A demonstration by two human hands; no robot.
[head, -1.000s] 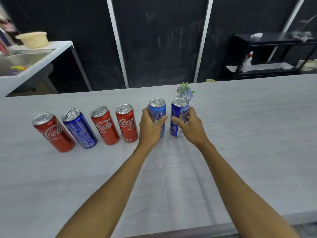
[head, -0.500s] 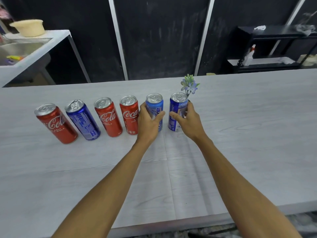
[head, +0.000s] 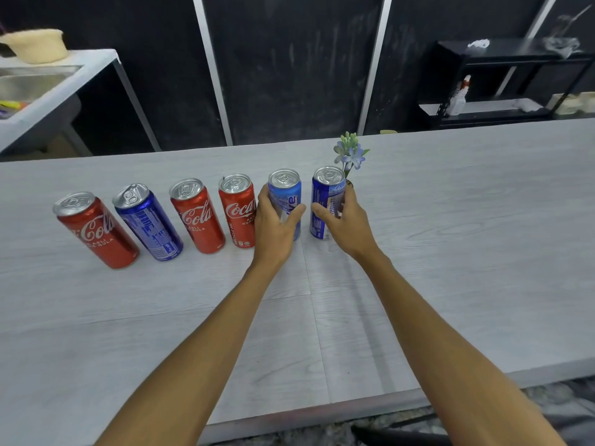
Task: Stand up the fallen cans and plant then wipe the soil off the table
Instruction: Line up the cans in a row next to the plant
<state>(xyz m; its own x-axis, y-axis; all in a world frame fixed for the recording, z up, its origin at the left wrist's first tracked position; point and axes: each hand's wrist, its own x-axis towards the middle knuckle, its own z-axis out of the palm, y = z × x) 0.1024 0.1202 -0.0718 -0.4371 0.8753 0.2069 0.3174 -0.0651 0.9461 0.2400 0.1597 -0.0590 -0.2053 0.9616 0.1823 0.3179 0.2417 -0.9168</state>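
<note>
Several cans stand upright in a row on the pale grey table (head: 467, 252). My left hand (head: 273, 226) wraps around a light blue can (head: 286, 191). My right hand (head: 346, 220) grips a dark blue can (head: 325, 201) just to its right. Left of them stand a red cola can (head: 238, 210), another red cola can (head: 196, 214), a dark blue can (head: 148, 220) and a red cola can (head: 96, 230). A small plant (head: 350, 154) with pale blue flowers rises behind the right-hand can; its pot is hidden by my hand. No soil shows on the table.
A white counter with a sink (head: 35, 85) and a cream bowl (head: 35, 45) stands at the far left. A black shelf unit (head: 502, 82) with a spray bottle (head: 458, 98) is at the far right. The table's near edge (head: 322, 410) runs across below my arms.
The view has tilted slightly; both hands stay on the same two blue cans, which remain upright in place.
</note>
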